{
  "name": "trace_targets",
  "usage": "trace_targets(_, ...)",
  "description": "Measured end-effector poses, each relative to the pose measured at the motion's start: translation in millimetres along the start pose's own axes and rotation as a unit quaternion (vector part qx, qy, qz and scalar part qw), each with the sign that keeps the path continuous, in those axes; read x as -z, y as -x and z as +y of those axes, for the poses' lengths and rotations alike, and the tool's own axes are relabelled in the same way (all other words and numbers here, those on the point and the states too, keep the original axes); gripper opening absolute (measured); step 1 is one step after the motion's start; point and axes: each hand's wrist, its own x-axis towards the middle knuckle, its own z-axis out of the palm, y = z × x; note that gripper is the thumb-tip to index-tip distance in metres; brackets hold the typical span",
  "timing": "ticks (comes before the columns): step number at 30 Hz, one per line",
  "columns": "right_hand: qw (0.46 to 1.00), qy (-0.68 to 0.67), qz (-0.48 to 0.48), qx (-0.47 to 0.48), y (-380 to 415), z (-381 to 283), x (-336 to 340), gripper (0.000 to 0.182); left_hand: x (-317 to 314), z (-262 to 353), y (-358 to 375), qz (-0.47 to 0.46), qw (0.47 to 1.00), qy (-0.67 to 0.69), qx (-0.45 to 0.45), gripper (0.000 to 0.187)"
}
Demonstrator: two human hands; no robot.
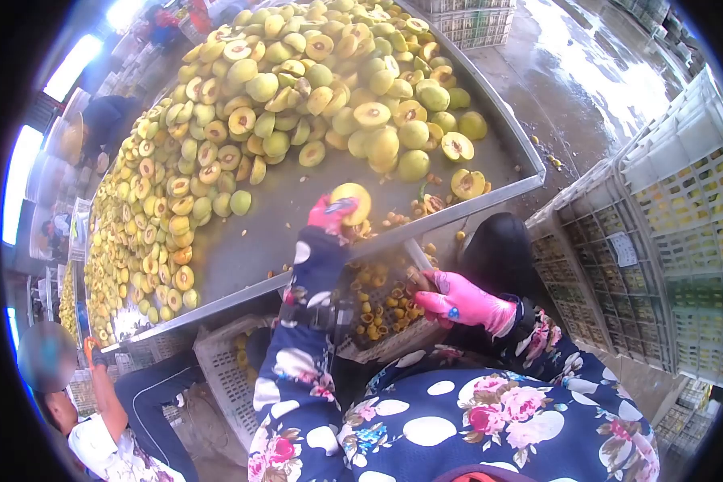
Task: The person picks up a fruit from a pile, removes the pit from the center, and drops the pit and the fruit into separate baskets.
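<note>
Light streams through windows on the left of the shed, and the floor beyond the table shines wet. The metal-rimmed table is grey and mostly buried under a heap of halved yellow fruit, far too many to count. White plastic crates filled with more fruit stand stacked on the right. 2 more crates sit below the near edge: the left crate, and the scrap crate, which holds hollow yellow scraps. 1 other person sits at lower left, an orange glove touching the table's corner.

From where I stand, the worker's 2 hands wear pink gloves. The left hand is over the near edge of the table, fingers closed around 1 fruit half. The right hand, above the scrap crate, is wrapped round 1 brown handle. 1 white label marks the stacked crates, its writing too small to read.
</note>
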Motion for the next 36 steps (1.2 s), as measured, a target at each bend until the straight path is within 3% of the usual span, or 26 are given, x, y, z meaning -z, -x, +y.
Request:
trace_targets(2, 1.000, 0.017, 0.000, 0.008, 6, -19, -5, 0.040, 22, 2, 25, -0.029, 0.981, 0.189, 0.027, 0.044)
trace_targets(6, 0.989, 0.135, -0.003, 0.068, 3, -47, -23, 0.040, 14, 36, 83, -0.070, 0.910, 0.403, 0.065, 0.045)
trace_targets(11, 0.938, 0.316, 0.035, 0.141, 1, -68, -46, 0.036, 12, 31, 113, -0.033, 0.926, 0.374, 0.041, 0.044)
trace_targets(20, 0.919, 0.327, 0.034, 0.218, -1, -65, -63, 0.029, 9, 10, 128, -0.032, 0.947, 0.319, 0.004, 0.042)
trace_targets(23, 0.914, 0.361, 0.041, 0.180, -2, -62, -65, 0.027, 7, 6, 128, -0.019, 0.944, 0.328, -0.002, 0.040)
trace_targets(28, 0.882, 0.396, 0.045, 0.251, -15, -39, -64, 0.022, 6, 3, 126, 0.003, 0.953, 0.304, 0.014, 0.039)
trace_targets(35, 0.959, 0.229, -0.069, 0.151, -28, -29, -49, 0.019, 3, -6, 121, 0.027, 0.946, 0.324, 0.008, 0.038)
trace_targets(36, 0.951, 0.237, -0.044, 0.194, -30, -27, -50, 0.022, 2, -7, 120, 0.011, 0.939, 0.344, -0.002, 0.039)
